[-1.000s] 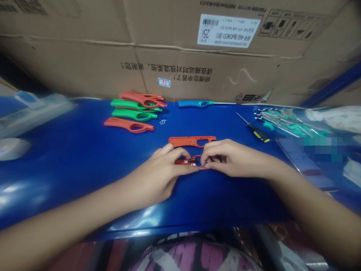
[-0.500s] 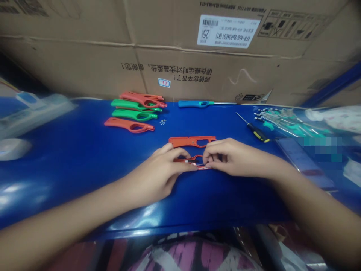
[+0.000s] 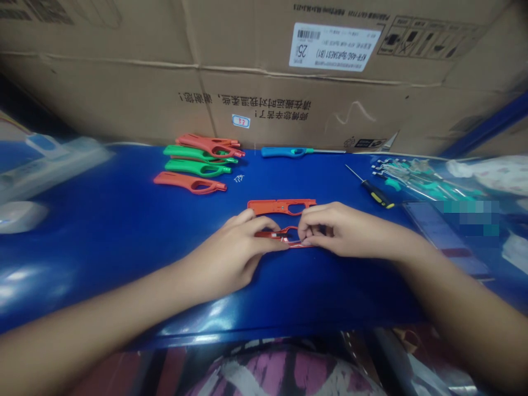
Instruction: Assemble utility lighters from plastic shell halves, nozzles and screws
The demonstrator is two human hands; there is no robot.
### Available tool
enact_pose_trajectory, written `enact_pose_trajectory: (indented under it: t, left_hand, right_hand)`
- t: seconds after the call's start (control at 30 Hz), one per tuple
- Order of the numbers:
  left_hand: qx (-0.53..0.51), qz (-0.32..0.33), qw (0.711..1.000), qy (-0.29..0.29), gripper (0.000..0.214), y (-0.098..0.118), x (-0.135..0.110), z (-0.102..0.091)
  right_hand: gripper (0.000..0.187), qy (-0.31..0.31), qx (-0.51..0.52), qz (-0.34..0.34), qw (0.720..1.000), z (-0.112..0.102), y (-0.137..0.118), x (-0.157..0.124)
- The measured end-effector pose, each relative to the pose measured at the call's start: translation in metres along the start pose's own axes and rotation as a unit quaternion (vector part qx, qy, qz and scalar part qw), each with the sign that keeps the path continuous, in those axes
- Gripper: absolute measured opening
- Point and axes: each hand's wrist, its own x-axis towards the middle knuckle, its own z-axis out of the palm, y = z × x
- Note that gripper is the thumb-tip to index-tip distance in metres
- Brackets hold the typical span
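On the blue table, my left hand (image 3: 241, 247) grips the left part of an orange lighter shell half (image 3: 292, 230), thumb and fingers on its edges. A small black and white part shows inside that shell. My right hand (image 3: 325, 230) pinches at the shell's right end, over thin wires; its fingertips partly cover what they hold. Just beyond both hands lies the matching orange shell half (image 3: 266, 207), inner side up, with a loop-shaped trigger opening.
Orange and green lighter handles (image 3: 198, 168) are piled at the back left, beside small screws (image 3: 239, 178). A blue lighter (image 3: 286, 152), a screwdriver (image 3: 373, 190), teal-and-metal parts (image 3: 429, 179) and a phone-like flat object (image 3: 445, 236) lie farther right. A cardboard box (image 3: 144, 82) walls the back.
Both hands stay at the shell half with almost no movement. The whole view has shifted very slightly.
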Motion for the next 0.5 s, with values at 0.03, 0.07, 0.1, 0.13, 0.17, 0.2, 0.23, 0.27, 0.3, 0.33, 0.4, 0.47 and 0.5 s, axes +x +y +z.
enact_pose_trajectory:
  t: [0.03, 0.07, 0.1, 0.13, 0.17, 0.2, 0.23, 0.27, 0.3, 0.33, 0.4, 0.47, 0.5]
  left_hand:
    - [0.001, 0.002, 1.000, 0.002, 0.051, 0.0002, 0.0001, 0.0002]
    - [0.001, 0.004, 1.000, 0.003, 0.051, 0.0004, 0.0002, 0.0003]
    - [0.001, 0.005, 1.000, 0.003, 0.050, 0.0006, 0.0003, 0.0004]
    - [0.001, 0.006, 1.000, 0.003, 0.050, 0.0008, 0.0003, 0.0004]
    - [0.001, 0.005, 1.000, 0.003, 0.050, 0.0009, 0.0004, 0.0004]
    - [0.001, 0.003, 1.000, 0.003, 0.050, 0.0009, 0.0004, 0.0003]
    - [0.002, 0.001, 1.000, 0.003, 0.050, 0.0009, 0.0005, 0.0002]
    - [0.003, 0.000, 1.000, 0.004, 0.050, 0.0008, 0.0006, 0.0001]
    - [0.004, -0.001, 1.000, 0.004, 0.050, 0.0007, 0.0006, 0.0000]
    - [0.005, 0.000, 1.000, 0.005, 0.050, 0.0006, 0.0007, -0.0001]
    - [0.007, 0.002, 1.000, 0.004, 0.051, 0.0006, 0.0007, -0.0001]
    - [0.009, 0.003, 1.000, 0.003, 0.052, 0.0009, 0.0003, -0.0001]
    - [0.010, 0.002, 1.000, 0.003, 0.051, 0.0012, 0.0001, -0.0001]
  right_hand:
    - [0.015, -0.001, -0.003, -0.001, 1.000, 0.0000, -0.0004, 0.0000]
    - [0.016, -0.001, -0.006, -0.002, 1.000, 0.0002, -0.0006, 0.0000]
    - [0.016, -0.001, -0.007, -0.003, 1.000, 0.0005, -0.0008, -0.0001]
    - [0.016, 0.001, -0.009, -0.004, 1.000, 0.0008, -0.0008, -0.0004]
    - [0.016, 0.003, -0.009, -0.006, 1.000, 0.0011, -0.0007, -0.0006]
    - [0.016, 0.005, -0.010, -0.007, 1.000, 0.0012, -0.0006, -0.0010]
    - [0.016, 0.005, -0.011, -0.007, 1.000, 0.0012, -0.0005, -0.0013]
    - [0.016, 0.003, -0.011, -0.006, 1.000, 0.0010, -0.0003, -0.0015]
    - [0.016, 0.001, -0.011, -0.004, 1.000, 0.0007, -0.0002, -0.0016]
    - [0.016, -0.002, -0.010, -0.002, 1.000, 0.0003, -0.0001, -0.0016]
    - [0.016, -0.006, -0.009, 0.004, 1.000, -0.0003, -0.0002, -0.0013]
    - [0.015, -0.007, -0.008, 0.012, 1.000, -0.0002, -0.0005, -0.0009]
    - [0.014, -0.007, -0.007, 0.015, 1.000, 0.0001, -0.0007, -0.0008]
